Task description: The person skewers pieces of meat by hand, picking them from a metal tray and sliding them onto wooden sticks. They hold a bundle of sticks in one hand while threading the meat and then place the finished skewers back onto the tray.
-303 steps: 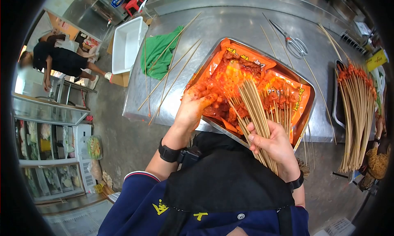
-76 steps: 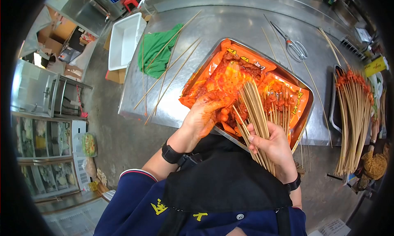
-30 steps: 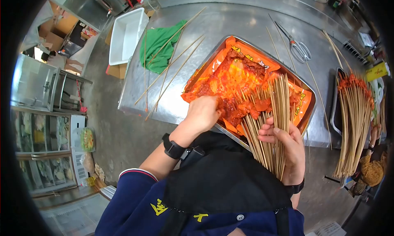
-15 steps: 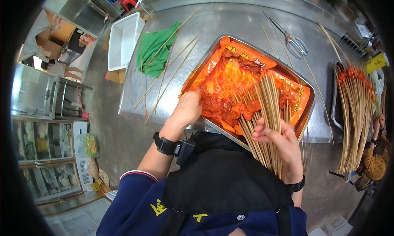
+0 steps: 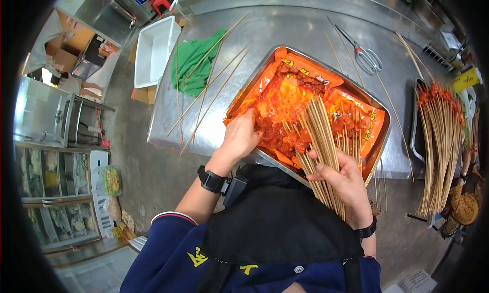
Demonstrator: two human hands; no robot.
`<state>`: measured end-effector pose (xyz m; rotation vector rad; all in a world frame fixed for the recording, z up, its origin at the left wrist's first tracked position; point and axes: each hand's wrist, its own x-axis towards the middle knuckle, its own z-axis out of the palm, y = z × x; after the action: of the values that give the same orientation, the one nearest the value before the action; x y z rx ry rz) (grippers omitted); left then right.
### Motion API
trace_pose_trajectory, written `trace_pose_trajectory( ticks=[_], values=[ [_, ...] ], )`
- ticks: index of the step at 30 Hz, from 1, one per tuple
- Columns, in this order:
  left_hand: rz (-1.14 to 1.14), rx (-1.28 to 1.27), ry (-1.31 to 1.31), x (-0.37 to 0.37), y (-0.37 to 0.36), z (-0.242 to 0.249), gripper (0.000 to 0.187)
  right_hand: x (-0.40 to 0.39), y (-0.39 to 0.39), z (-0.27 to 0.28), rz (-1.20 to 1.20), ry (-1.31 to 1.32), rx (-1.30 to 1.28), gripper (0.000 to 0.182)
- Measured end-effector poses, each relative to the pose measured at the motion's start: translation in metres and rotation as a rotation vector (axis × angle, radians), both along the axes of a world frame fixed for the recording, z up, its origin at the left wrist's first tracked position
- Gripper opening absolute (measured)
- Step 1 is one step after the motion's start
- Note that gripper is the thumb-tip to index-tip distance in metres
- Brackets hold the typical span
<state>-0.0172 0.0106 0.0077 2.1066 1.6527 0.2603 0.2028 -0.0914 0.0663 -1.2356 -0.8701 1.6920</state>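
Observation:
A metal tray [image 5: 385, 135] holds orange printed plastic bags [image 5: 374, 132] and red-sauced meat pieces [image 5: 277, 130]. My left hand [image 5: 241, 136] is at the tray's left side, its fingers closed on the edge of the sauced meat; the fingertips are partly hidden. In my right hand [image 5: 344, 178] is a thick bundle of bamboo skewers [image 5: 322, 135], slanted across the tray's near edge. Beneath this bundle, more skewers [image 5: 311, 165] have their upper ends among the meat. Other skewers with red meat [image 5: 351, 125] lie at the tray's right side.
Loose skewers [image 5: 216, 102] lie across the metal table [image 5: 285, 25] and a green cloth [image 5: 196, 63]. Scissors [image 5: 367, 58] rest behind the tray. At right, a second tray [image 5: 418, 145] carries many loaded skewers [image 5: 440, 145]. A white bin [image 5: 153, 51] stands left; another person's arm [image 5: 466, 163] shows far right.
My left hand has moved slightly right and further over the meat. My right hand and the skewer bundle have shifted a little left, with the bundle's top leaning further left.

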Motion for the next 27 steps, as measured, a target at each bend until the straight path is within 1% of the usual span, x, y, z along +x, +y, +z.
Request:
trace_pose_trajectory(
  ticks=[1, 3, 4, 6, 7, 9, 10, 12, 13, 15, 16, 18, 21, 27],
  values=[
    [0.0, 0.001, 0.0, -0.002, 0.001, -0.009, 0.033, 0.0, 0.0, -0.001, 0.0, -0.011, 0.003, 0.02],
    [0.033, -0.003, -0.761, -0.002, 0.006, -0.021, 0.033, 0.0, 0.0, -0.003, 0.012, -0.025, -0.025, 0.02],
    [0.031, -0.001, -0.761, -0.003, 0.005, -0.023, 0.033, 0.0, 0.0, -0.004, 0.028, -0.039, -0.054, 0.021],
    [0.126, -0.327, -1.085, 0.002, -0.003, 0.014, 0.033, -0.001, 0.0, -0.005, 0.024, 0.005, -0.065, 0.022],
    [0.127, -0.326, -1.084, 0.002, -0.005, 0.018, 0.033, -0.002, -0.001, -0.006, 0.019, 0.049, -0.08, 0.023],
    [0.145, -0.447, -1.299, 0.003, -0.008, 0.022, 0.032, -0.003, 0.0, -0.003, 0.042, 0.052, -0.091, 0.024],
    [0.144, -0.448, -1.299, 0.005, -0.01, 0.023, 0.032, -0.003, 0.0, -0.002, 0.064, 0.055, -0.101, 0.025],
    [0.217, -0.498, -1.515, 0.01, -0.012, 0.023, 0.03, -0.003, 0.001, -0.003, 0.07, 0.04, -0.107, 0.025],
    [0.217, -0.499, -1.515, 0.007, -0.011, 0.02, 0.03, -0.003, 0.001, -0.003, 0.076, 0.025, -0.114, 0.025],
    [0.115, -0.63, -1.551, -0.002, -0.007, 0.014, 0.031, -0.003, 0.001, -0.002, 0.08, 0.015, -0.118, 0.025],
    [0.116, -0.628, -1.55, 0.0, -0.008, 0.014, 0.031, -0.003, 0.001, -0.002, 0.084, 0.006, -0.122, 0.025],
    [0.212, -0.574, -1.648, 0.01, -0.014, 0.028, 0.031, -0.003, 0.001, -0.004, 0.09, 0.001, -0.114, 0.025],
    [0.154, -0.61, -1.662, 0.008, -0.013, 0.028, 0.03, -0.003, 0.001, -0.004, 0.095, -0.008, -0.107, 0.024],
    [0.202, -0.604, -1.68, 0.004, -0.012, 0.022, 0.029, -0.003, 0.001, -0.003, 0.096, -0.011, -0.094, 0.024]
  ],
)
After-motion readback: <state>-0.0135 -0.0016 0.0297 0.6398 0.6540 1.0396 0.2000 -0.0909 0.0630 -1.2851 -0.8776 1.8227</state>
